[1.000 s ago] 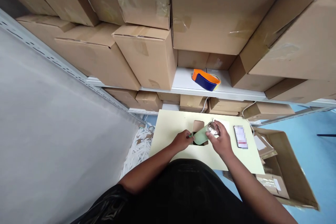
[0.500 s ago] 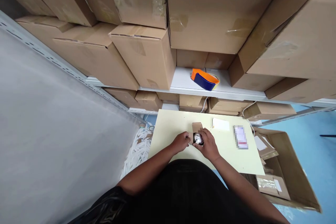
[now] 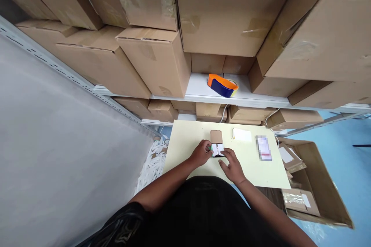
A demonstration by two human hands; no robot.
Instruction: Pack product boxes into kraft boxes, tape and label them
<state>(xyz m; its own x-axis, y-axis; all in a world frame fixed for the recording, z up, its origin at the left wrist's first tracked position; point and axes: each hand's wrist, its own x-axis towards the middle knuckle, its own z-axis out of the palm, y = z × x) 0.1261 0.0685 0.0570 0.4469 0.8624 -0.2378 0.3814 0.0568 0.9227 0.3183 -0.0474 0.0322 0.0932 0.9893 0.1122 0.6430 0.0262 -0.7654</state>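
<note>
A small cardboard box (image 3: 218, 149) lies on the pale yellow table, its brown lid flap (image 3: 216, 137) standing open at the far side. White side flaps are folded inward over the top, and whatever is inside is hidden beneath them. My left hand (image 3: 201, 153) grips the box's left side, with thumb and fingers closed at a green-edged part. On the right, the fingertips of my right hand (image 3: 233, 167) touch the box's right edge. The thumb of that hand is spread away from the fingers, and nothing is held in it.
Beyond the box lie a white stack of paper or cards (image 3: 242, 135) and a blurred-out flat item (image 3: 263, 148). A large open carton (image 3: 326, 189) stands at right. Shelves of boxes rise ahead, with an orange and blue tape dispenser (image 3: 222, 86). Shredded white strips (image 3: 147, 166) cover the left floor.
The round shiny object that showed in the box is now covered by white flaps. My right hand has drawn back from over it to the right edge, its fingers opening.
</note>
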